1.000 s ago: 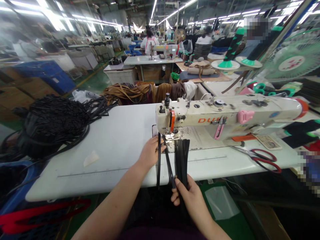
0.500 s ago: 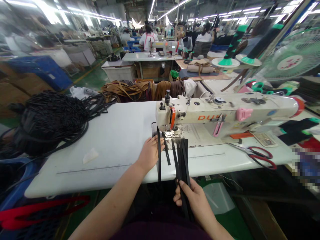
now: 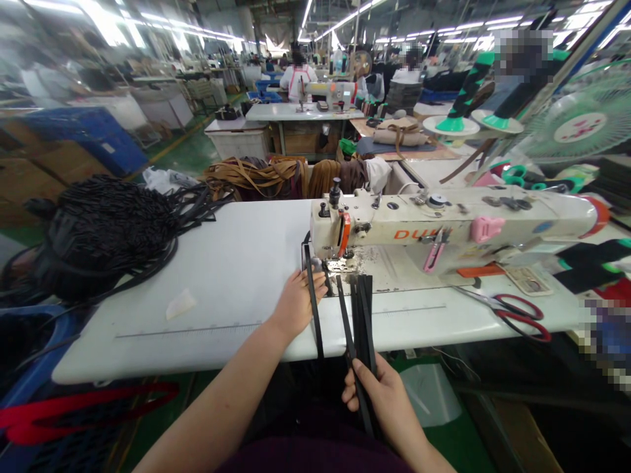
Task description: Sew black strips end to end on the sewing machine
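My left hand (image 3: 294, 305) lies on the table left of the needle area of the sewing machine (image 3: 444, 213), fingers stretched forward. A black strap (image 3: 315, 315) runs across its fingers and drops over the table's front edge. By the fingertips, the short end of another black strip (image 3: 328, 284) shows at the presser foot. My right hand (image 3: 377, 387) is closed round a bundle of black straps (image 3: 365, 315) at the front edge. The bundle's far ends rest on the table before the machine bed, with one strap (image 3: 345, 309) set slightly apart on the left.
Red-handled scissors (image 3: 517, 312) lie at the right. A large heap of black straps (image 3: 103, 236) covers the table's left end, near a white scrap (image 3: 181, 304). Thread cones (image 3: 463, 92) and a green fan (image 3: 582, 121) stand at the back right. Brown straps (image 3: 256, 176) hang behind.
The black strip by my left fingertips has moved away from me under the presser foot; much less of it shows in front. Both hands stay nearly in place. The view has shifted slightly.
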`<state>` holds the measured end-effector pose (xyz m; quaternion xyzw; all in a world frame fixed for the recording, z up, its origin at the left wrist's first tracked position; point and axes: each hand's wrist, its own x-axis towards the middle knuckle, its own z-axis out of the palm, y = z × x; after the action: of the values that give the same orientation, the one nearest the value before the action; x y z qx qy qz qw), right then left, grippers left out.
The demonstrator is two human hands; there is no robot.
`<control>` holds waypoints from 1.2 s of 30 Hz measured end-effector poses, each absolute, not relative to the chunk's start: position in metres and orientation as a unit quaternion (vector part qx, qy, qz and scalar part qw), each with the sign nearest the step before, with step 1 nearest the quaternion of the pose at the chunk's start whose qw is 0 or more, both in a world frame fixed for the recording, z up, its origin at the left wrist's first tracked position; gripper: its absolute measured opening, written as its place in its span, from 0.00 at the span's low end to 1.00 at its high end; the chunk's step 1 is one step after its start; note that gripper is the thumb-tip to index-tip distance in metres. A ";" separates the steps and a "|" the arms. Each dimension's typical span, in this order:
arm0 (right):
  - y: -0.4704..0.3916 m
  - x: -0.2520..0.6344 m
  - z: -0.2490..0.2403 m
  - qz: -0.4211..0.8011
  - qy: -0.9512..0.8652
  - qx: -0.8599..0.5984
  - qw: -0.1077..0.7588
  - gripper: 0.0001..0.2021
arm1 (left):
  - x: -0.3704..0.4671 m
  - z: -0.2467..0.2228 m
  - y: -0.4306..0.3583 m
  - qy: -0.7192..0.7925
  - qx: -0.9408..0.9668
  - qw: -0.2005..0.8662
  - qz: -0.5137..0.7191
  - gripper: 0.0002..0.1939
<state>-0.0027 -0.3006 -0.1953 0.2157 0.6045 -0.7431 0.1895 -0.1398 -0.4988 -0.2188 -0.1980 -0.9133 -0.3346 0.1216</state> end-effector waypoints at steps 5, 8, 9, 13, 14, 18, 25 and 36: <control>-0.300 -0.002 -0.198 -0.742 0.608 0.212 0.187 0.33 | -0.139 -0.217 -0.498 -0.912 -0.202 0.121 -0.336 0.16; -0.299 -0.003 -0.200 -0.742 0.608 0.212 0.187 0.32 | -0.138 -0.216 -0.497 -0.916 -0.197 0.125 -0.327 0.15; -0.299 -0.003 -0.200 -0.742 0.608 0.212 0.188 0.32 | -0.138 -0.216 -0.497 -0.917 -0.198 0.124 -0.323 0.16; -0.300 -0.005 -0.198 -0.738 0.610 0.213 0.193 0.33 | -0.139 -0.215 -0.497 -0.922 -0.205 0.118 -0.307 0.16; -0.301 -0.005 -0.198 -0.738 0.611 0.214 0.193 0.33 | -0.139 -0.216 -0.497 -0.923 -0.205 0.117 -0.303 0.16; -0.303 -0.004 -0.197 -0.737 0.612 0.214 0.193 0.34 | -0.142 -0.217 -0.497 -0.928 -0.202 0.119 -0.291 0.16; -0.302 -0.003 -0.197 -0.735 0.617 0.204 0.193 0.33 | -0.145 -0.217 -0.496 -0.927 -0.199 0.114 -0.297 0.16; -0.305 -0.003 -0.198 -0.747 0.611 0.181 0.187 0.32 | -0.196 -0.225 -0.508 -0.902 -0.141 0.110 -0.393 0.15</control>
<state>-0.0031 -0.3046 -0.1976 0.1808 0.6115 -0.7473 0.1870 -0.1960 -0.5082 -0.2249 -0.1412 -0.9020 -0.3931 0.1096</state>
